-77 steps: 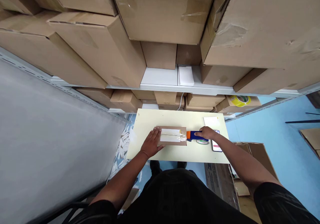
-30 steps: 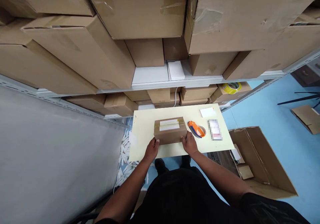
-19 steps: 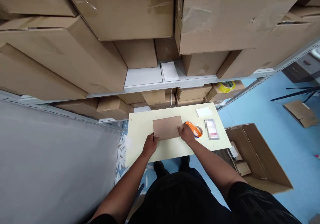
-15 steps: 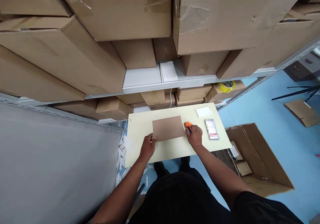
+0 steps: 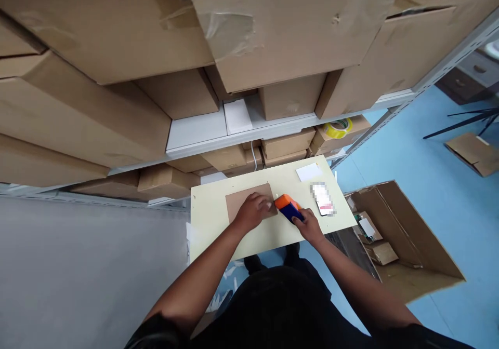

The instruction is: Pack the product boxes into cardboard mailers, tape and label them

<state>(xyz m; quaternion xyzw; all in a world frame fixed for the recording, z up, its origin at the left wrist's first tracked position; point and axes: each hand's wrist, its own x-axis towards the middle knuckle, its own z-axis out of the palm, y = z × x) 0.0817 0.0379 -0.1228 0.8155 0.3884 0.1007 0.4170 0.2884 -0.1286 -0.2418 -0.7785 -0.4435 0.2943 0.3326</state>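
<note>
My right hand (image 5: 310, 226) grips an orange and dark blue tape dispenser (image 5: 289, 207), its orange side uppermost, above the right half of the pale table (image 5: 218, 242). My left hand (image 5: 253, 210) is over a flat brown cardboard piece (image 5: 237, 198), covering much of it. The left fingers are bent and point toward the dispenser's front end, close to it. Their tips are blurred, so whether they pinch anything does not show. Right of the dispenser lies a phone-like item with a pixelated face (image 5: 323, 198). Behind it is a white card (image 5: 309, 172).
Shelves (image 5: 202, 131) packed with cardboard boxes (image 5: 296, 27) rise behind the table. A roll of yellow tape (image 5: 338, 128) sits on a lower box. To the right stands a big open carton (image 5: 413, 224) with small packages inside. A grey surface (image 5: 89, 266) fills the left.
My left hand has moved from the cardboard's left edge rightward across it, near the dispenser. My right hand has turned the dispenser, showing more of its blue body. The camera view has shifted.
</note>
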